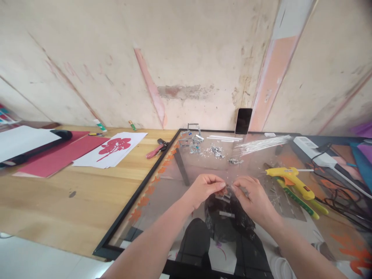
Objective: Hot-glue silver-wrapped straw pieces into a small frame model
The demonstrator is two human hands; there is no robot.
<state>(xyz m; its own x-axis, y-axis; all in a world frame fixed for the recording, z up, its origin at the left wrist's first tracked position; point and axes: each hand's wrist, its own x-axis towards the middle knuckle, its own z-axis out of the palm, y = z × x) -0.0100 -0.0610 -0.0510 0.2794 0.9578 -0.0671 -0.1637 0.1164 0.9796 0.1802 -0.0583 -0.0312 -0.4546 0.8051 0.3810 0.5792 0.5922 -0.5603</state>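
My left hand (205,190) and my right hand (252,195) meet over the glass tabletop (200,170), their fingertips a short gap apart. Each has thumb and forefinger pinched together. Whatever sits in the pinches is too small to make out. Just below the fingertips lie small silvery strips (226,214). Beyond my hands are a heap of silver scraps (216,151), a few more silver pieces (235,161) and a bundle of thin shiny wires (263,145). White sticks (224,138) lie at the back of the glass.
Right of my hands lie a yellow glue gun (292,179), green-handled pliers (300,202) and a white power strip (314,151) with black cords. A phone (243,121) leans on the wall. Left are pink-handled scissors or cutters (157,150), a flower print (113,148) and red sheets (62,154).
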